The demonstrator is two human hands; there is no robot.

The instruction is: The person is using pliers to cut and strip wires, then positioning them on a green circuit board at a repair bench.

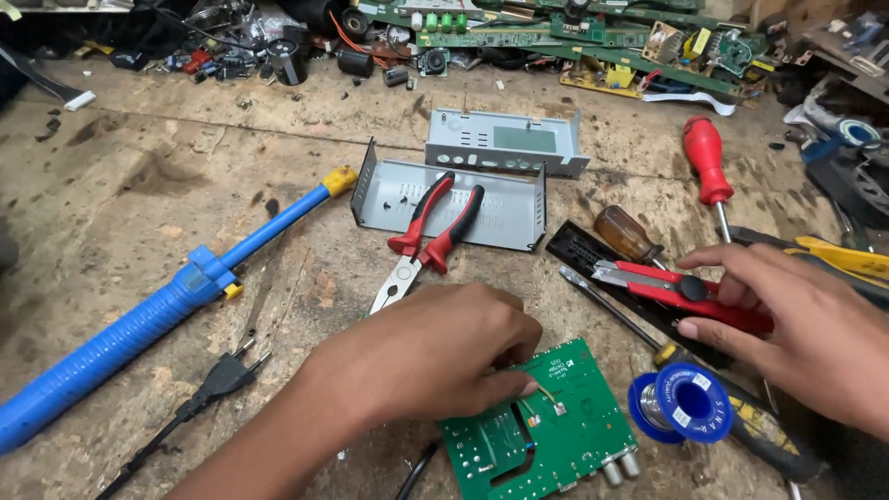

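While the left hand (435, 356) pins the green circuit board (537, 431) at the counter's (139, 157) near edge, fingers pinched on a small component, a slip could bend its leads. The right hand (796, 324) closes its grip on red cutters (685, 292) beside the solder spool (685, 403). Behind, the open grey metal housing (505, 208) holds only red-handled pliers (431, 236).

Left hand (426, 356) on green circuit board (542, 431), right hand (796, 324) gripping red utility knife (681, 292) beside blue solder spool (685, 403).
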